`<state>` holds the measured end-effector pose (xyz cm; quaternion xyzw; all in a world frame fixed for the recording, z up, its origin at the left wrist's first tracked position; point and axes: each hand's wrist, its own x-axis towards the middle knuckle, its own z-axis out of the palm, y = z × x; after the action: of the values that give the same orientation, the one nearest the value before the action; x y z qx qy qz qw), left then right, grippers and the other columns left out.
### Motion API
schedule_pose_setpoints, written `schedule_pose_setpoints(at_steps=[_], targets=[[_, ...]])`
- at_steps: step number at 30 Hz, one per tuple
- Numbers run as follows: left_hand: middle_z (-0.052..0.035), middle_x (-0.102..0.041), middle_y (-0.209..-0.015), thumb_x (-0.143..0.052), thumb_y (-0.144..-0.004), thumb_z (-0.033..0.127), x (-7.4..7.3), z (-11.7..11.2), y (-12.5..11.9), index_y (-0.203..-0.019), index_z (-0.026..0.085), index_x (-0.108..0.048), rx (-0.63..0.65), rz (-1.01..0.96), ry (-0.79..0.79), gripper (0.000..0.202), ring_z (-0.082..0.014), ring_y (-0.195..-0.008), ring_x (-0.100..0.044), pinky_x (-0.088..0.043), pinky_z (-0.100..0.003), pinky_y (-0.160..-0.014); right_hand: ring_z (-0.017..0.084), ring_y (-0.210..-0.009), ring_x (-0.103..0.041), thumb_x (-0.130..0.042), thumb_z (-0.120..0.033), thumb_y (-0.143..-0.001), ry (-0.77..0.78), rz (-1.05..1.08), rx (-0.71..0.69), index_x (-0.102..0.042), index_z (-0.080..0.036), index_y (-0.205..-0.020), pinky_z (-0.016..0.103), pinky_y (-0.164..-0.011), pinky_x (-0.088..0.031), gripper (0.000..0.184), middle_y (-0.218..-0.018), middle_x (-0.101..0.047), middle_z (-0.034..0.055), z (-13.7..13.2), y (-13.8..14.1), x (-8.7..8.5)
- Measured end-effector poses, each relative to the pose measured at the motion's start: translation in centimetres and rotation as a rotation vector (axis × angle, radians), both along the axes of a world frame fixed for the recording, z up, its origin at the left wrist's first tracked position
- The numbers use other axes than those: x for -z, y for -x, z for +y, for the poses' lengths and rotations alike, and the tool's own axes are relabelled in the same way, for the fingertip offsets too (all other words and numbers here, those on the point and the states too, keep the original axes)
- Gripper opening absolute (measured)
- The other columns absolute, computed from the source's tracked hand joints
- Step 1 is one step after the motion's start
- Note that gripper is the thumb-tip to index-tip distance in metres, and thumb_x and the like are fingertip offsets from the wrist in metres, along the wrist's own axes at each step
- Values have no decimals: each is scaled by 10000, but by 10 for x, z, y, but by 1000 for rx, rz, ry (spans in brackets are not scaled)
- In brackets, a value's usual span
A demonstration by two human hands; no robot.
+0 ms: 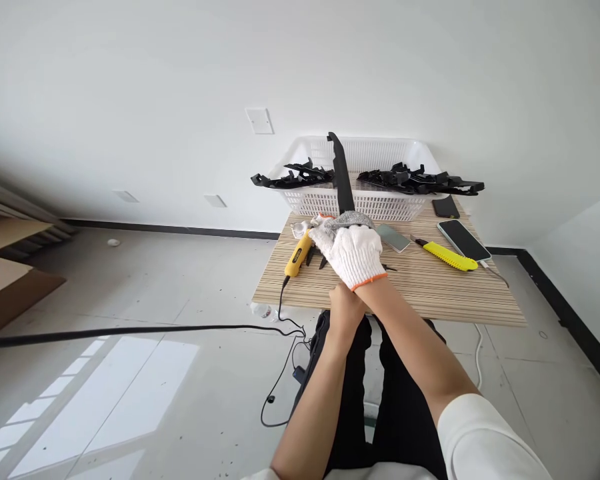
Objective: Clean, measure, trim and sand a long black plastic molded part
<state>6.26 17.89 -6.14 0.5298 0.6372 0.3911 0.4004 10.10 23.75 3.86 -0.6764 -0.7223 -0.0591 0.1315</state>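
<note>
My right hand (353,257) wears a white knit glove with an orange cuff and hovers over the left half of a small striped wooden table (430,293). Its fingers are curled and point left toward a yellow corded tool (299,257). A grey knit fabric (353,219) lies against its far side. From there a long black plastic strip (341,175) rises in front of the basket. What the fingers grip is hidden. My bare left hand (344,308) sits under the right wrist at the glove's cuff, with its fingers covered.
A white mesh basket (375,203) at the table's back holds several black plastic parts (415,179). Right of my hands lie a grey block (394,238), a yellow utility knife (450,255) and a phone (463,240). Cardboard boxes (5,280) and a black cable (130,330) are on the floor.
</note>
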Motion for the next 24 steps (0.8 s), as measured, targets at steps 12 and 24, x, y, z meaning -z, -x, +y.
schedule_pose_setpoints(at_steps=[12, 24], targets=[[6, -474, -530, -657, -707, 237, -6, 0, 1, -563, 239, -339, 41, 72, -1, 349, -147, -545, -403, -262, -279, -533, 351, -791, -703, -234, -663, -981, 116, -12, 8, -770, -97, -944, 412, -635, -470, 780, -791, -727, 224, -7, -6, -5], [-18, -591, -619, -639, -756, 280, -3, 1, 1, -682, 215, -487, 20, 48, -44, 182, -169, -587, -486, -303, -274, -565, 308, -857, -697, -207, -646, -992, 21, -6, -70, -692, -156, -1207, 372, -659, -461, 722, -980, -742, 199, -2, -16, 11]])
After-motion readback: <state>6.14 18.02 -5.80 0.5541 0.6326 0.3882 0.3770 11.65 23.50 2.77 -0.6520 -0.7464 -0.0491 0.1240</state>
